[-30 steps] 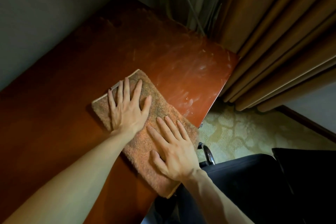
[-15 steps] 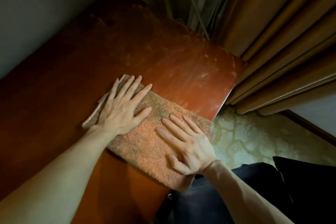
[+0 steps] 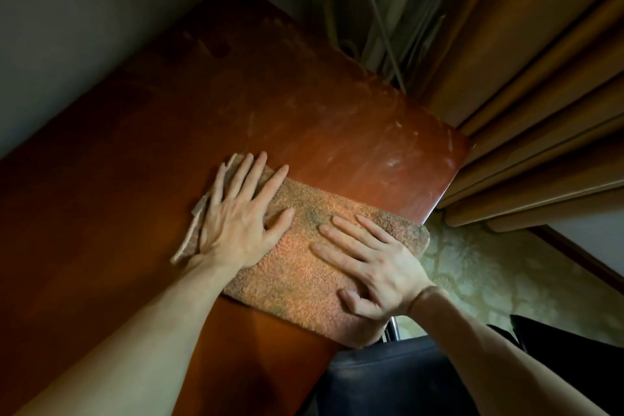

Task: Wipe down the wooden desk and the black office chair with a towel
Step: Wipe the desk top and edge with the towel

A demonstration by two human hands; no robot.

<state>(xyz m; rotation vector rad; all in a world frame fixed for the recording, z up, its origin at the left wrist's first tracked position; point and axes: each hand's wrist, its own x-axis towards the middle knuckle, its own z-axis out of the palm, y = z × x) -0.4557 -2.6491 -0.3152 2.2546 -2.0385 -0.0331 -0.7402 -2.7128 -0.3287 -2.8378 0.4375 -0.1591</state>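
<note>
Head view shows both hands pressing flat on one towel [image 3: 297, 280]. It lies on the bench [image 3: 337, 128] near the 5 o'clock edge, and one corner hangs a little over that edge. My left hand [image 3: 236, 223] covers the 9 o'clock end of the towel, with the fingers straight and spread. My right hand [image 3: 378, 267] rests on the 4 o'clock part, fingers also straight, the thumb a little bent on the cloth. Neither hand grips anything.

To wipe well, I think I should press evenly with both palms and push the towel toward 1 o'clock, where pale smears show on the wood. Overlapping passes are best, and the cloth must not bunch up or slip off the edge.

I count one towel, one bench, two hands, and one black chair [image 3: 388, 382] at 5 o'clock, which I judge is not yet wiped.
</note>
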